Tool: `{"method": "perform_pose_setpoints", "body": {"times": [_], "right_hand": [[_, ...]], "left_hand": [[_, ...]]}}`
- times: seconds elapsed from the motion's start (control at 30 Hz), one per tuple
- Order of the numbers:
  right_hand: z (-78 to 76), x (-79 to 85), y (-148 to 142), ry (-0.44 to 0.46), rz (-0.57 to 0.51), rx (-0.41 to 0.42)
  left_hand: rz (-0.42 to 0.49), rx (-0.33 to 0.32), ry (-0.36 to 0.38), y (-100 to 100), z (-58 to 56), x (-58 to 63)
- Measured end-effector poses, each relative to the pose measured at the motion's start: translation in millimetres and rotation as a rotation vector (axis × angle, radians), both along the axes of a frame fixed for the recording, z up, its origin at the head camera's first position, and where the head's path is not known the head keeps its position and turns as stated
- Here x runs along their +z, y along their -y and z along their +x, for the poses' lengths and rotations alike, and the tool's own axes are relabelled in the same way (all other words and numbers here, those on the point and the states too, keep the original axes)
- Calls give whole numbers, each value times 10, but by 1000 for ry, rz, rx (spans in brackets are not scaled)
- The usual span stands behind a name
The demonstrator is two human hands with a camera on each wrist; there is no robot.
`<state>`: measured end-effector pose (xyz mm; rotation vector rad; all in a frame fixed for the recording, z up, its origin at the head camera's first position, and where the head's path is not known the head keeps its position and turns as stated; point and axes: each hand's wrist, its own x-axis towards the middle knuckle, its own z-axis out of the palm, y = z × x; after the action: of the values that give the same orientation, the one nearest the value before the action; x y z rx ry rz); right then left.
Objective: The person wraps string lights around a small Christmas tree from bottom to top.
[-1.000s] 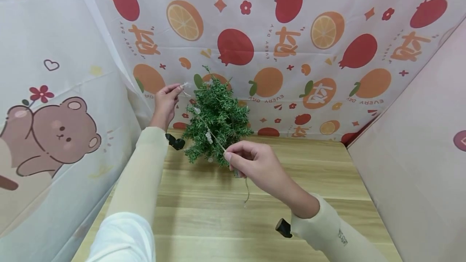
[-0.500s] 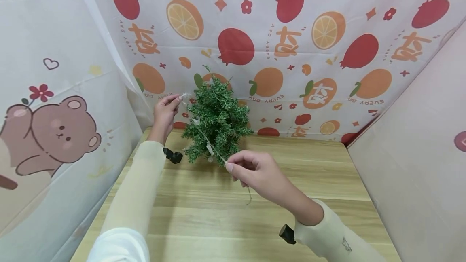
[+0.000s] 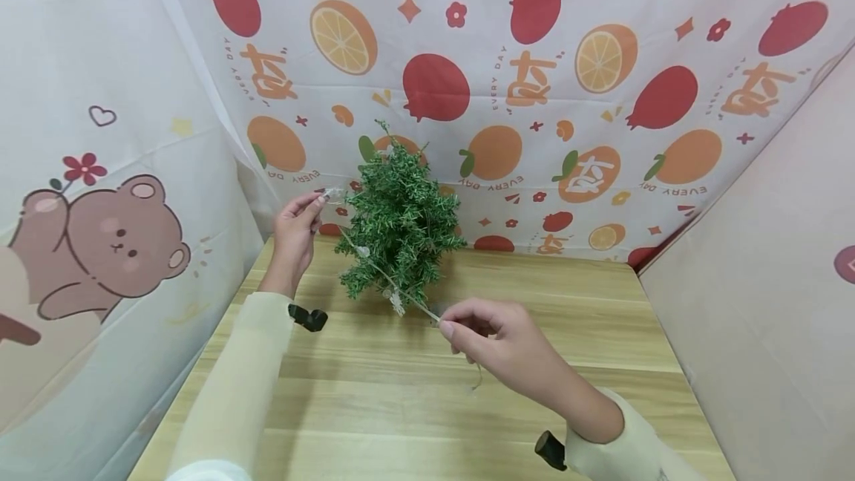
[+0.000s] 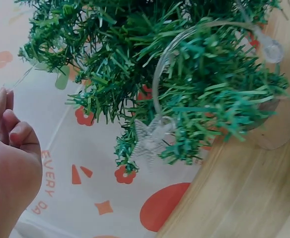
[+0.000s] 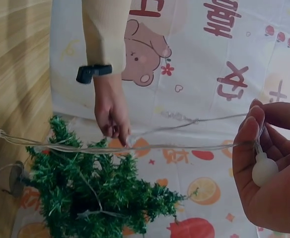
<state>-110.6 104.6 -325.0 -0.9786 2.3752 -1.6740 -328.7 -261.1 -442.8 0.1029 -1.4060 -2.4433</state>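
Note:
A small green artificial Christmas tree (image 3: 404,206) stands at the back of the table. In front of its lower left branches runs a clear-wired string of fairy lights (image 3: 381,271). My left hand (image 3: 294,236) pinches the string left of the tree between thumb and fingertips. At the tree's lower right, my right hand (image 3: 510,340) grips the other stretch with thumb and index finger, a loose end dangling below. Against its palm lies a white ball light (image 5: 264,172) in the right wrist view. A clear star light (image 4: 151,141) hangs by the branches in the left wrist view.
The wooden table (image 3: 401,421) stretches toward me. Behind the tree hangs a fruit-printed cloth (image 3: 548,147), close to the branches. A bear-printed cloth (image 3: 40,110) walls the left side and a plain pale one (image 3: 755,273) the right. Both wrists carry small black camera mounts (image 3: 309,318).
Both hands have come down and toward me, the right one also to the right. The stretch of light string between them has dropped lower across the tree's front.

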Motion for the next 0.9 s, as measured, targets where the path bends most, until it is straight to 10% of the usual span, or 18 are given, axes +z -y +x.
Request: {"method": "perform_pose_setpoints", "body": {"times": [0.33,0.9], "right_hand": [[59,-79,-201,-83,-4,0],[105,-125,-656,-9,-37,-127]], "left_hand": [[-16,8,-30,16,223,-114],[-508,-46,-102,-98,549,-170]]}}
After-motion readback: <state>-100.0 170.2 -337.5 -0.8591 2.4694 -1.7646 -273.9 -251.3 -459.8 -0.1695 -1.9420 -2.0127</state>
